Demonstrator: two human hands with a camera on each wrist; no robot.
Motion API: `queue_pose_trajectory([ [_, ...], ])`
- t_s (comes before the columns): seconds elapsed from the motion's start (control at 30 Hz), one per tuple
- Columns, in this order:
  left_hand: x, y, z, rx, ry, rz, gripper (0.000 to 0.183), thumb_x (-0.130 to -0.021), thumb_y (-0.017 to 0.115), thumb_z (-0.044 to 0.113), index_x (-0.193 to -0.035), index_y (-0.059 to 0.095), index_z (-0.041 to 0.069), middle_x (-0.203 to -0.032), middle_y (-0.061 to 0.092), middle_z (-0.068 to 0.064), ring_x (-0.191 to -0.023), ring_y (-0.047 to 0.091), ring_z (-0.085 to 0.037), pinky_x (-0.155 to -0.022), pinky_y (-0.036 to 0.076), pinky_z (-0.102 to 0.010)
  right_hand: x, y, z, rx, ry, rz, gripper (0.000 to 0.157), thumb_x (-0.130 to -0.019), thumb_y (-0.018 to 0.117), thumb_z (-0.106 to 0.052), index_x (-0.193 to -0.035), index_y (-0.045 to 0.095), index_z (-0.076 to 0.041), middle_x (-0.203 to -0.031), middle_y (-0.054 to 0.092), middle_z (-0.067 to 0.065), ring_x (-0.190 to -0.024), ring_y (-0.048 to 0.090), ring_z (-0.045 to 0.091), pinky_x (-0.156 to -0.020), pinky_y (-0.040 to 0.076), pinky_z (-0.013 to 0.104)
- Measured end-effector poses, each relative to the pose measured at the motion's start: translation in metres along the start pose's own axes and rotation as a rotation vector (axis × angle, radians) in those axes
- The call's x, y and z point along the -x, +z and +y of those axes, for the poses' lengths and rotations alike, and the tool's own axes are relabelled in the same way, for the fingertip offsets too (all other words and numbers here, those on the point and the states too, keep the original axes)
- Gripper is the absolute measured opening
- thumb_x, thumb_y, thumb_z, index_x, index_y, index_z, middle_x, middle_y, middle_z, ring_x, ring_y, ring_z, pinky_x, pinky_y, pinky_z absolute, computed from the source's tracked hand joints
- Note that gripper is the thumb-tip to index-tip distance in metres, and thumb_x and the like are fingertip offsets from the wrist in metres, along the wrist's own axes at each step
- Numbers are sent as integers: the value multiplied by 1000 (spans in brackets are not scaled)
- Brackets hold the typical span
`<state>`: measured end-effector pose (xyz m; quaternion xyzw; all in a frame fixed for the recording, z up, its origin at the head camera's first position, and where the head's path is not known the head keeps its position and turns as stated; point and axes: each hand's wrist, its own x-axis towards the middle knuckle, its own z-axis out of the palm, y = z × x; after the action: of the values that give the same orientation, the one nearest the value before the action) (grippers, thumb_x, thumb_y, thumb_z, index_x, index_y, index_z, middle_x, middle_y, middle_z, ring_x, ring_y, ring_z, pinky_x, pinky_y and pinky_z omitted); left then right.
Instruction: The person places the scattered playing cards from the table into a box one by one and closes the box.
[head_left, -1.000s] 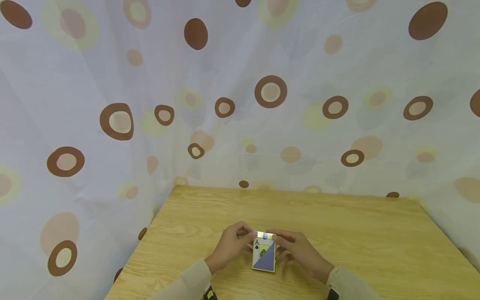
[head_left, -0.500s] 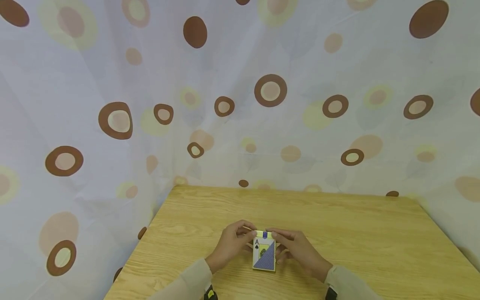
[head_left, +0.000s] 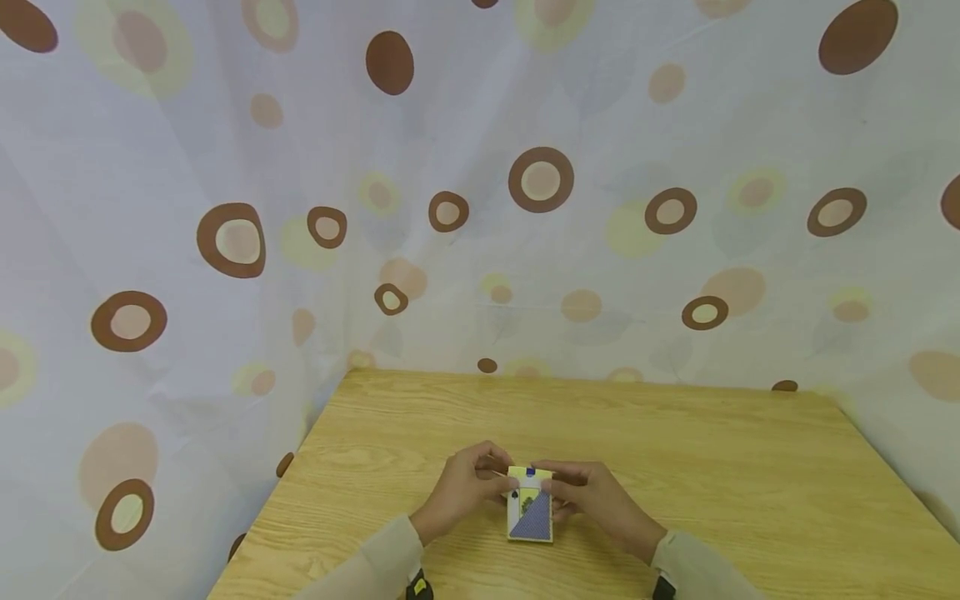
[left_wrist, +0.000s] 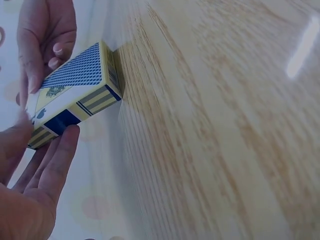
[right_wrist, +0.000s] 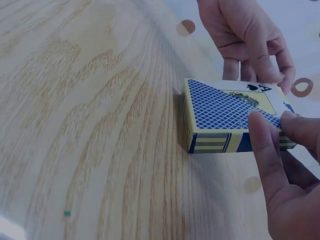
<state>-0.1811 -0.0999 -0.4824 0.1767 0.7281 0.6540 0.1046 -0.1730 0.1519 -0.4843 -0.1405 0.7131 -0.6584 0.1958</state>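
Observation:
A playing card box (head_left: 531,521) stands tilted between both hands in the head view, its blue-checked face with an ace of spades toward me. My left hand (head_left: 461,496) pinches its upper left side, thumb on the face. On the upper right, my right hand (head_left: 607,504) grips it the same way, thumb on the face. In the left wrist view, left fingers (left_wrist: 55,170) lie along the striped side of the box (left_wrist: 75,82). The right wrist view shows the right thumb (right_wrist: 300,127) at the top end. The box's lower end is at or close to the table.
A wood-grain table (head_left: 637,425) spreads around the hands. A white curtain (head_left: 480,125) with brown and yellow circles hangs behind it and along both sides. A tiny green speck (right_wrist: 67,213) lies on the table in the right wrist view.
Both thumbs have slid from the box's top edge down onto its face. The bright glare on the top end has gone, and the box leans a little differently.

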Motion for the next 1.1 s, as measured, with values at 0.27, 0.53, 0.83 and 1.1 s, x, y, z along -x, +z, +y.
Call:
queue_pose_trajectory([
  [0.27, 0, 3, 1, -51, 30, 14, 11, -93, 76, 6, -99, 68, 1, -103, 73, -10, -89, 73, -29, -74, 61, -43, 0, 0, -2, 56, -20, -2, 48, -102, 67, -22, -144, 58, 0, -105, 71, 14, -82, 66, 23, -77, 60, 41],
  [0.53, -2, 3, -2, -61, 5, 39, 9, -93, 75, 7, -98, 70, 2, -100, 74, -11, -85, 73, -29, -74, 61, -44, 5, 1, 1, 476, -172, -20, 72, -88, 83, -27, -151, 52, -13, -135, 59, 14, -82, 63, 21, -65, 56, 33],
  [0.83, -3, 2, -7, -1, -49, 49, 11, -96, 73, 8, -106, 74, 3, -101, 74, -11, -85, 73, -27, -77, 61, -46, 14, 7, 1, 846, -309, -85, 115, -72, 89, -51, -161, 26, -14, -158, 37, 7, -126, 54, 26, -99, 50, 46],
  [1.1, -4, -1, -3, -154, -38, -55, 43, -90, 82, 22, -127, 67, 8, -121, 68, -6, -100, 69, -19, -83, 59, -35, 11, -1, 4, 866, -287, -14, 106, -74, 90, -51, -157, 37, -11, -146, 50, 3, -99, 59, 14, -79, 54, 31],
])
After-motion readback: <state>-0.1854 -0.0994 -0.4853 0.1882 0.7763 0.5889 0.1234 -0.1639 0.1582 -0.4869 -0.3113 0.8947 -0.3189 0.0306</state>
